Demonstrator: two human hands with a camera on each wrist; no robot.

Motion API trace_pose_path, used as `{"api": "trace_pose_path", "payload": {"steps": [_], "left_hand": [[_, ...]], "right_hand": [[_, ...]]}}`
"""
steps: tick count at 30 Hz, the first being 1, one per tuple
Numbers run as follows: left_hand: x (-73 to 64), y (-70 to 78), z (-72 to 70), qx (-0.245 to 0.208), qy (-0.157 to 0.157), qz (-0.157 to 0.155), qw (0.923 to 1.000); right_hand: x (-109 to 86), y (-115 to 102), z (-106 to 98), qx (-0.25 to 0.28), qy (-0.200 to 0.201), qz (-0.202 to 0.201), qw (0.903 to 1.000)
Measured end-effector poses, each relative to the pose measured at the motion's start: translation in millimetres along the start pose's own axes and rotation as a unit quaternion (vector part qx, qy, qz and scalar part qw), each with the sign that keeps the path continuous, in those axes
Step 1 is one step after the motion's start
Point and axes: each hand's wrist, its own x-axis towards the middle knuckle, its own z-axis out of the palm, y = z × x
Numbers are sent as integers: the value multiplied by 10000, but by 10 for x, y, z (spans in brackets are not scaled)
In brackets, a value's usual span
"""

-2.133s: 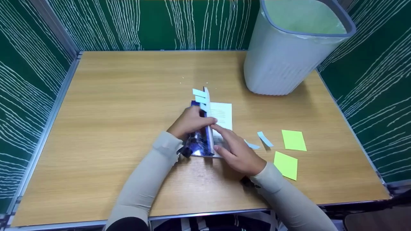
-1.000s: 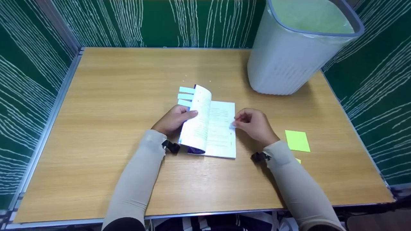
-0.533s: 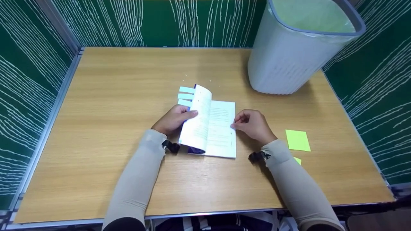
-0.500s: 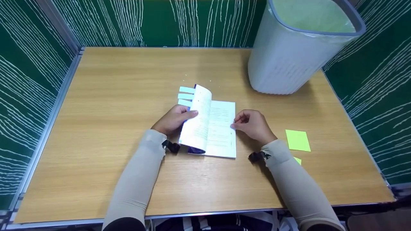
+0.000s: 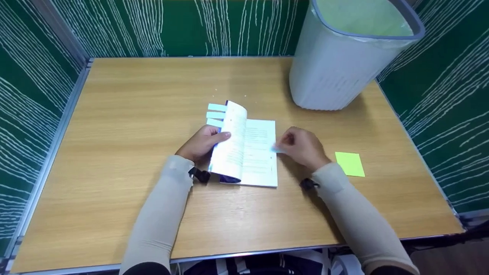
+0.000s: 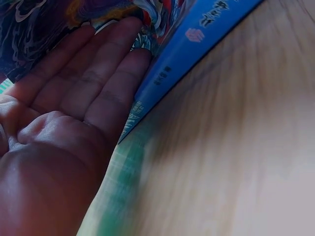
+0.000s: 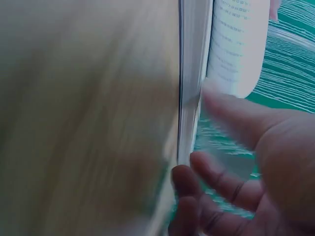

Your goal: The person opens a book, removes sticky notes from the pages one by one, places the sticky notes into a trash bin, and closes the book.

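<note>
An open book (image 5: 259, 152) lies mid-table in the head view, its left part lifted and curling. My left hand (image 5: 200, 143) grips that lifted part, thumb on the page. In the left wrist view the fingers (image 6: 98, 83) spread under the colourful cover, near the blue spine (image 6: 182, 54). Several light blue sticky tabs (image 5: 216, 115) stick out from the upper left page edge. At the book's right edge my right hand (image 5: 301, 147) pinches a light blue sticky tab (image 5: 276, 148), blurred by motion. In the right wrist view thumb and fingers sit by the page block (image 7: 189, 88).
A yellow-green sticky note (image 5: 350, 164) lies to the right of the right hand. At the back right stands a tall bin (image 5: 344, 68) with a liner. Patterned green walls (image 5: 183, 28) border the table (image 5: 133, 114). Tiny white specks dot the table beyond the book.
The left hand has opened the book wider, folding its left part over. My right hand has moved from the pages to the right edge with a blue tab. The second green note is now hidden.
</note>
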Motion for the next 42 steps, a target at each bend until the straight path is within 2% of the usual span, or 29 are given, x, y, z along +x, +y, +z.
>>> {"api": "trace_pose_path", "payload": {"steps": [2, 4, 5, 7, 9, 12, 14, 18, 21, 25, 28, 34, 37, 39, 42], "left_hand": [[-13, -11, -1, 12, 46, -9, 10000], [-17, -22, 1, 17, 52, -25, 10000], [-18, -26, 3, 21, 47, -35, 10000], [-16, -35, 3, 54, 37, -53, 10000], [-13, -38, -5, 36, 21, -87, 10000], [-15, -28, -24, -4, 18, -123, 9999], [-16, -17, -39, -29, 43, -102, 9999], [-21, -6, -58, -66, 75, -70, 9999], [-24, -19, -63, -176, 43, -51, 9998], [-20, -33, -60, -319, -26, 7, 9995], [-11, -31, -53, -325, -52, 24, 9995], [6, -35, -43, -289, -42, -77, 9995], [7, -32, -41, -264, -35, -76, 9996], [9, -29, -42, -250, -66, -57, 9996], [5, -26, -52, -230, -64, -55, 9997]], "right_hand": [[-80, 125, -184, 54, 354, -183, 9992], [-198, 307, -442, 128, 454, -213, 9987], [-261, 420, -574, -61, 421, -215, 9989], [-398, 651, -818, -451, 18, 16, 9990], [-515, 868, -983, -866, -607, 247, 9941], [-592, 1109, -1068, -1256, -1281, 487, 9826], [-593, 1219, -1071, -1288, -1364, 377, 9815], [-578, 1351, -1090, -1267, -1130, 3, 9855], [-584, 1401, -1105, -1429, -901, -384, 9849], [-607, 1415, -1116, -1568, -262, -663, 9850], [-604, 1404, -1137, -1481, -14, -559, 9874], [-542, 1420, -1171, -1542, -337, -464, 9864], [-526, 1431, -1185, -1424, -334, -333, 9887], [-534, 1415, -1205, -1299, -112, -225, 9912], [-556, 1258, -1171, -1125, 764, -301, 9903]]}}
